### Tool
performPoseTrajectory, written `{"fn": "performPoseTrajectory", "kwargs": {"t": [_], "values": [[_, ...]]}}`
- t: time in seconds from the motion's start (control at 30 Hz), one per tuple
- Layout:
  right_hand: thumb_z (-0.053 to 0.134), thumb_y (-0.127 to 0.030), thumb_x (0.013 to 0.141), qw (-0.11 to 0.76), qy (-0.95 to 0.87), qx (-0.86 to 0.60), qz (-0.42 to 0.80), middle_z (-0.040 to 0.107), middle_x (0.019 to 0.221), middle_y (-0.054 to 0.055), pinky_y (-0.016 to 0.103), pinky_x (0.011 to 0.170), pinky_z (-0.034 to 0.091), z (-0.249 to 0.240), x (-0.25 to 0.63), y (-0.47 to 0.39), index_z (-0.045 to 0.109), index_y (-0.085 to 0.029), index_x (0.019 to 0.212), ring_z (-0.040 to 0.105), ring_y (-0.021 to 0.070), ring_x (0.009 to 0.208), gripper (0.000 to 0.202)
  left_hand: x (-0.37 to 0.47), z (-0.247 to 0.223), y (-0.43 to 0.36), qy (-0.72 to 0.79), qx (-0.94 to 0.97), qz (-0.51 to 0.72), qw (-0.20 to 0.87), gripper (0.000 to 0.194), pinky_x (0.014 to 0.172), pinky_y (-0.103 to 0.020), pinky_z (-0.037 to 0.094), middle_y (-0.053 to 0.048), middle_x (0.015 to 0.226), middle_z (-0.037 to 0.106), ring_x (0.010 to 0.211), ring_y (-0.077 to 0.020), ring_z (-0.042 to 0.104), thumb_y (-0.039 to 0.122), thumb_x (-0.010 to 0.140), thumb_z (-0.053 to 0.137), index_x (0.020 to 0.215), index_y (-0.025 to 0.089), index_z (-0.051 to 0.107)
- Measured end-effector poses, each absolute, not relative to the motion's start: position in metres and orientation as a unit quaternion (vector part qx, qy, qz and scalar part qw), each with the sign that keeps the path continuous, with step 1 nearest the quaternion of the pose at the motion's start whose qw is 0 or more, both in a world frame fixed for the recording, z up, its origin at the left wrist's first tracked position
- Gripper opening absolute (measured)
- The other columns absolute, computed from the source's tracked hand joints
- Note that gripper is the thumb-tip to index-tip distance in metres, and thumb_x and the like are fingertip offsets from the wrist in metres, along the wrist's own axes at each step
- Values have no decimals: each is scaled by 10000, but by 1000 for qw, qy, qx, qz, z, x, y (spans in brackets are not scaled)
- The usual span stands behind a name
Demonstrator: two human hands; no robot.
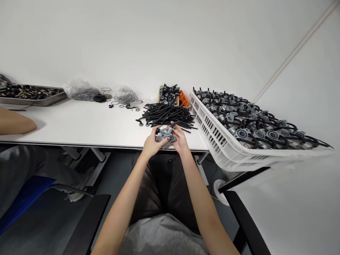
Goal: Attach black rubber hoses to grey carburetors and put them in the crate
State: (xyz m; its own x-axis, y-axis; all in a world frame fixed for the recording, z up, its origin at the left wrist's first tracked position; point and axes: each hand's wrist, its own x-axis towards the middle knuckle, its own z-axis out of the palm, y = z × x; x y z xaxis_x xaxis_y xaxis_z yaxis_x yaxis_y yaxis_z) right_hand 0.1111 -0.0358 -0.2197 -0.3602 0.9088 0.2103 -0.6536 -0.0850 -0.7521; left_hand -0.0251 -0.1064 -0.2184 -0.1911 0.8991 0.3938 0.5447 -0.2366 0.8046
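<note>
A grey metal part (165,133) is held between both hands just above the table's front edge. My left hand (152,143) grips its left side, beside a black knob or fitting. My right hand (180,139) is closed around its right side, where a short black hose (174,124) shows at the fingers. Right behind the hands lies a pile of black hoses (167,114). Two small black elbow pieces with grey ends (141,123) lie left of the pile.
At right stands a white crate (212,132) full of metal parts with hoses. Behind the pile are a bin of small parts (168,94) and an orange container (183,99). Plastic bags (124,95), rings and a metal tray (50,101) are further left. Another person's arm (16,122) rests at far left.
</note>
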Motion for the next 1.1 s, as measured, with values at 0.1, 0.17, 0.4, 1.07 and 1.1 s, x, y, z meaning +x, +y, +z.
{"fn": "performPoseTrajectory", "kwargs": {"t": [0.1,0.17,0.4,1.07,1.1], "values": [[690,-212,776,542,-400,-161,721,767,885,-17,265,772,565,-220,111,-35,703,-251,1059,720,158,849,286,-25,-219,-106,592,610,496,178,662,884,-444,518,-106,1209,645,1008,-245,644,469,815,679,1377,208,446],[700,-216,776,542,-398,-163,722,766,874,-17,257,765,564,-220,111,-35,708,-247,1050,717,152,830,276,-25,-218,-106,592,610,496,177,663,885,-448,519,-108,1210,643,1004,-244,643,468,817,682,1377,203,446],[727,-221,775,542,-393,-178,722,761,846,-20,247,757,554,-220,109,-35,725,-238,1016,699,140,778,242,-25,-218,-106,594,608,495,176,652,889,-452,520,-112,1223,637,1015,-248,642,468,822,680,1372,203,451],[790,-214,736,542,-394,-164,724,788,877,11,303,784,569,-219,108,-36,684,-201,947,727,174,826,237,-25,-218,-107,590,612,498,175,639,888,-450,520,-110,1235,625,1013,-244,637,459,830,679,1364,194,451],[790,-211,730,542,-393,-163,725,787,859,6,297,766,569,-219,108,-36,680,-201,947,726,171,805,244,-25,-218,-107,590,612,497,175,639,888,-450,520,-110,1235,625,1014,-245,637,459,829,680,1365,195,452]]}}
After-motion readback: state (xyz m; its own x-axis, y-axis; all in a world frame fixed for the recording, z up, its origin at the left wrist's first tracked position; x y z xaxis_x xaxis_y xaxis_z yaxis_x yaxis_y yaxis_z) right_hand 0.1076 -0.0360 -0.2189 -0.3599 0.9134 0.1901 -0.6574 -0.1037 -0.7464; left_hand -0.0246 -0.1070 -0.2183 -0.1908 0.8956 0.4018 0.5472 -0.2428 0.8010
